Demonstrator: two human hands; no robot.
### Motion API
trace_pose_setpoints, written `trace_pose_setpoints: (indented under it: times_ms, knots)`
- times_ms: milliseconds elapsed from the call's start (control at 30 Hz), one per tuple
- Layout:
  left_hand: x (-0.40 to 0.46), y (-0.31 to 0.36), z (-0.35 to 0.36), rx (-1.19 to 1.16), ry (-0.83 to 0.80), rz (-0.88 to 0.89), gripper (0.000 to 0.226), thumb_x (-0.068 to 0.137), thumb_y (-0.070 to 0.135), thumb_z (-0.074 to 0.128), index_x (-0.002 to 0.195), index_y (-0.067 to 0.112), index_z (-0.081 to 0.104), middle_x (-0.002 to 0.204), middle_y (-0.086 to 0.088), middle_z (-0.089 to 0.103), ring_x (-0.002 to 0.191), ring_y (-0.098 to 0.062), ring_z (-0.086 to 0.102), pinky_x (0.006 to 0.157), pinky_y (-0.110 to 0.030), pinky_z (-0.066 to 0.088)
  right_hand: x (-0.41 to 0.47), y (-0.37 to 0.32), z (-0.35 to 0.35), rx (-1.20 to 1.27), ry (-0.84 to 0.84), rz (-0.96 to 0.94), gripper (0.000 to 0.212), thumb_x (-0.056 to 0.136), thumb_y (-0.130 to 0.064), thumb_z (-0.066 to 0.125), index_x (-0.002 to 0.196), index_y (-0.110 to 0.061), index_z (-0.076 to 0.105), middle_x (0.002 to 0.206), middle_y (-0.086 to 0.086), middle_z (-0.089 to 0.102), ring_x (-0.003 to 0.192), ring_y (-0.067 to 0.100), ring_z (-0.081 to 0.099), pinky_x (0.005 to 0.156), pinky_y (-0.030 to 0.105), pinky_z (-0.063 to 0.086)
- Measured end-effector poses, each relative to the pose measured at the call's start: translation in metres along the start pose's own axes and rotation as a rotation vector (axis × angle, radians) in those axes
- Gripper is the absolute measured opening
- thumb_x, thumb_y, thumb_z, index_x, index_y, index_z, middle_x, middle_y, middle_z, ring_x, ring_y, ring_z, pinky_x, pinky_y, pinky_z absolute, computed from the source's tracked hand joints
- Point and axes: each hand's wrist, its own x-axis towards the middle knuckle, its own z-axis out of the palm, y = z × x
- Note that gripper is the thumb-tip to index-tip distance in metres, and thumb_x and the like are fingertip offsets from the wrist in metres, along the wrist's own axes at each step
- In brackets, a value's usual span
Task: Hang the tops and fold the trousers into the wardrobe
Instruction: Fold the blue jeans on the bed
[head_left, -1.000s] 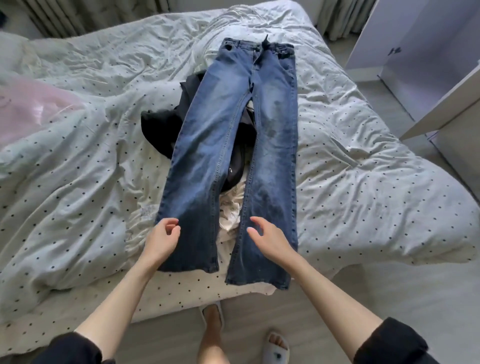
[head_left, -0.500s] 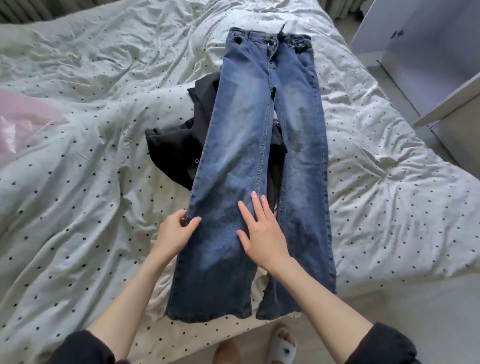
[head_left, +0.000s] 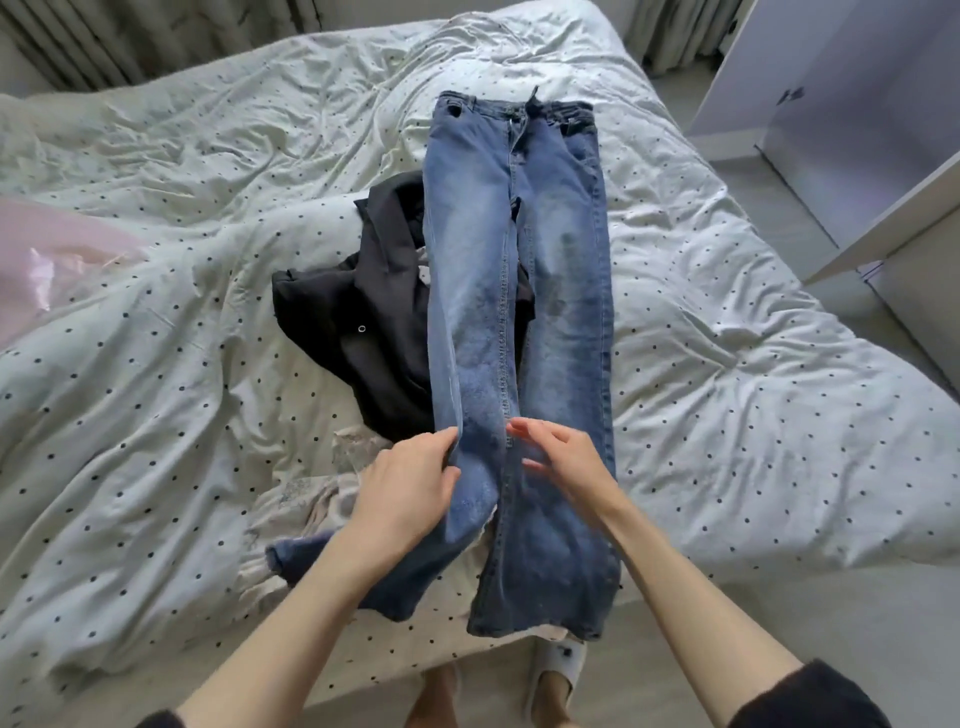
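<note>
Here, a pair of blue jeans (head_left: 514, 291) is seen laid lengthwise on a bed (head_left: 753, 395) covered by a white dotted duvet, waistband at the far end and hems hanging over the near edge. No brand, label or legible writing can be made out on the denim; a small tab at the waistband is too blurred to be read. The outer edge of one leg is pinched by the left hand (head_left: 405, 488), thumb and fingers (head_left: 441, 441) curled on the fabric, and that leg is lifted and turned toward the other, its hem twisted out to the left. The right hand (head_left: 563, 460) is held just above the inner seam, fingers loosely spread and apparently gripping nothing, though motion blur leaves this uncertain. Half a second earlier both hands were lying flat on that leg, which was spread smooth. A black garment (head_left: 363, 322) is partly covered by the jeans, and pale cloth (head_left: 317, 499) lies beside it.
</note>
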Motion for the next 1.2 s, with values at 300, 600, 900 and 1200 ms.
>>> trace_pose_setpoints:
  times_ms: [300,600,900,1200]
  knots:
    - [-0.005,0.116,0.114,0.26,-0.241,0.0,0.039,0.094,0.017,0.044,0.132,0.017,0.04,0.124,-0.006,0.058,0.11,-0.031,0.057,0.084,-0.039,0.043,-0.024,0.048,-0.099,0.14,-0.137,0.321,0.044,0.101,-0.043,0.031,0.119,-0.013,0.058,0.116,0.004,0.064,0.109,0.023,0.06,0.096,0.045,0.049]
    - [-0.034,0.097,0.199,-0.183,-0.48,-0.018,0.04,0.098,0.019,0.041,0.138,0.021,0.046,0.14,0.004,0.049,0.129,-0.015,0.043,0.106,-0.032,0.035,-0.019,0.108,-0.137,-0.235,-0.059,0.143,0.024,0.093,-0.021,0.057,0.092,0.001,0.065,0.085,0.005,0.06,0.07,0.009,0.053,0.058,0.014,0.041]
    - [-0.003,0.035,0.196,-0.439,-0.025,-0.594,0.043,0.092,0.016,0.056,0.132,0.001,0.048,0.133,-0.017,0.05,0.122,-0.029,0.048,0.104,-0.035,0.036,-0.007,0.122,-0.14,-0.291,-0.12,0.224,0.022,0.092,-0.011,0.054,0.072,-0.017,0.05,0.073,-0.001,0.05,0.068,0.012,0.045,0.067,0.027,0.04]
    - [-0.02,0.023,0.19,-0.538,0.043,-0.613,0.009,0.088,0.02,0.063,0.092,0.012,0.064,0.085,0.0,0.063,0.084,-0.017,0.057,0.072,-0.027,0.038,-0.015,0.123,-0.146,-0.253,-0.091,0.222,0.015,0.096,-0.012,0.048,0.081,-0.014,0.044,0.087,0.009,0.044,0.082,0.018,0.043,0.075,0.036,0.039]
